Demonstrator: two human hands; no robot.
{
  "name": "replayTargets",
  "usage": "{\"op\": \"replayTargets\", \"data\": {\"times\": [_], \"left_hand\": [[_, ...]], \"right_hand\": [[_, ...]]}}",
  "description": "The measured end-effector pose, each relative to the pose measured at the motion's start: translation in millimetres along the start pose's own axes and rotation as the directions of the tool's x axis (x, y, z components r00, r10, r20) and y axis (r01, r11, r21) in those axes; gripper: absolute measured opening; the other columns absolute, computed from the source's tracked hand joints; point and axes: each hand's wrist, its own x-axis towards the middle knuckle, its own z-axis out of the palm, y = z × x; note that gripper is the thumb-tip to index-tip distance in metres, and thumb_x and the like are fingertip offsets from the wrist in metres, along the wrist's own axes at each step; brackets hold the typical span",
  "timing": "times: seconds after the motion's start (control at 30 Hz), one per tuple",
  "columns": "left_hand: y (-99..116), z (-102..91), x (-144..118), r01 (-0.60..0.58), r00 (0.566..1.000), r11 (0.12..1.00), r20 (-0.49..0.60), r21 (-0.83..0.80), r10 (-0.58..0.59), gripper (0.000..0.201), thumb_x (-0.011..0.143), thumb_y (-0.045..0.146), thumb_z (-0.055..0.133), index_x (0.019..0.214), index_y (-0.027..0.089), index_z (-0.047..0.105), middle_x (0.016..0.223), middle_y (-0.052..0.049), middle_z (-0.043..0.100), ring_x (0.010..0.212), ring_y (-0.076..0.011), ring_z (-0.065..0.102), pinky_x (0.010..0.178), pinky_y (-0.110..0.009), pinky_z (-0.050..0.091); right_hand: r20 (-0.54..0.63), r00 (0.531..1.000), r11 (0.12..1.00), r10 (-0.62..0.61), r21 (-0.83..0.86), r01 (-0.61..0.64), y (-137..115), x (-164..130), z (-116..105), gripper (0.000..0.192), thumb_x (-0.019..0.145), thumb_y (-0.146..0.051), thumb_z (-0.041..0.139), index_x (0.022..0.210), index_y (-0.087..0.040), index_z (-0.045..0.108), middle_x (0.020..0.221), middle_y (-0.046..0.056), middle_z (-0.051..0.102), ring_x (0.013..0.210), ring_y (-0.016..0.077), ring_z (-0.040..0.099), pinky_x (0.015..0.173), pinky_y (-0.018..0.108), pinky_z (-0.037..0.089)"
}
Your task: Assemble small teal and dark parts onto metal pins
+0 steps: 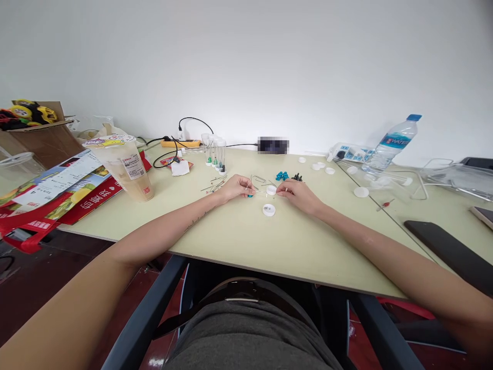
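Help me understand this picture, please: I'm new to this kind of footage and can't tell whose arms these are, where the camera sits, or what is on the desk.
There is no machine here. The camera is worn on a person's head and looks down, so the two bare arms are the wearer's own.

The left hand and the right hand meet over a pale table. The left fingers pinch a thin pin with a small teal piece at its lower end. The right fingers sit closed beside a white cap; whether they grip anything is too small to tell.

Another white cap lies just in front. Behind the hands are loose pins, teal beads and clear tubes. To the left stands a sealed drink cup, to the right a water bottle and a dark phone.
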Motion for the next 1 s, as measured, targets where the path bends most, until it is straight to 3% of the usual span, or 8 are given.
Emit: {"op": "replayTargets", "data": {"times": [0.13, 0.37, 0.6, 0.67, 0.8, 1.0], "left_hand": [[-1, -0.2, 0, 0.005, 1.0, 1.0, -0.007, 0.005, -0.005, 0.028, 0.058, 0.031, 0.073, 0.074, 0.01, 0.065, 0.069, -0.004, 0.061, 0.058, -0.0072, 0.051, 0.056, -0.022, 0.041], [-4, -0.9, 2, 0.012, 1.0, 1.0, -0.015, 0.01, -0.012, 0.029, 0.058, 0.032, 0.073, 0.074, 0.01, 0.065, 0.069, -0.004, 0.061, 0.058, -0.0075, 0.051, 0.057, -0.023, 0.042], [-4, -1.3, 1, -0.003, 1.0, 1.0, -0.014, 0.014, 0.003, 0.026, 0.059, 0.03, 0.072, 0.075, 0.01, 0.065, 0.068, -0.004, 0.061, 0.058, -0.0073, 0.051, 0.057, -0.023, 0.042], [-4, 0.4, 1, 0.001, 1.0, 1.0, -0.007, 0.008, -0.001, 0.026, 0.059, 0.03, 0.072, 0.075, 0.01, 0.065, 0.068, -0.004, 0.062, 0.057, -0.0071, 0.051, 0.057, -0.023, 0.041], [-6, 6.9, 0, -0.002, 1.0, 1.0, 0.023, -0.004, 0.002, 0.027, 0.06, 0.03, 0.072, 0.076, 0.01, 0.065, 0.07, -0.004, 0.062, 0.057, -0.007, 0.051, 0.056, -0.022, 0.041], [-9, 12.1, 1, -0.031, 0.999, 0.999, 0.03, -0.009, 0.031, 0.028, 0.06, 0.031, 0.072, 0.077, 0.01, 0.064, 0.069, -0.005, 0.062, 0.058, -0.0077, 0.052, 0.056, -0.023, 0.042]], "right_hand": [[0.046, 0.999, 0.998, 0.028, 0.049, -0.03, 8, 0, 12, 0.017, 0.081, -0.03, 0.051, 0.084, -0.018, 0.063, 0.085, 0.004, 0.059, 0.067, 0.0132, 0.052, 0.065, 0.027, 0.04], [-0.02, 1.0, 0.995, -0.021, 0.093, 0.023, -4, 1, 16, 0.016, 0.082, -0.03, 0.05, 0.076, -0.018, 0.059, 0.078, 0.003, 0.057, 0.064, 0.0127, 0.048, 0.062, 0.026, 0.037], [0.127, 0.964, 0.935, -0.235, 0.302, 0.188, -27, -2, 6, 0.025, 0.085, -0.037, 0.048, 0.08, -0.017, 0.062, 0.08, 0.004, 0.057, 0.071, 0.0142, 0.052, 0.065, 0.027, 0.039], [0.065, 0.976, 0.946, -0.208, 0.269, 0.183, -25, -3, 7, 0.028, 0.087, -0.038, 0.045, 0.081, -0.017, 0.063, 0.079, 0.005, 0.058, 0.072, 0.0147, 0.052, 0.066, 0.027, 0.04], [-0.176, 0.98, 0.977, -0.094, 0.173, 0.124, -17, -4, 13, 0.026, 0.089, -0.035, 0.042, 0.088, -0.018, 0.06, 0.082, 0.006, 0.059, 0.073, 0.0154, 0.053, 0.066, 0.028, 0.04], [-0.105, 0.994, 0.965, -0.03, 0.257, 0.056, -17, -5, 23, 0.022, 0.087, -0.035, 0.045, 0.09, -0.018, 0.059, 0.076, 0.003, 0.06, 0.059, 0.013, 0.057, 0.059, 0.028, 0.045]]}}
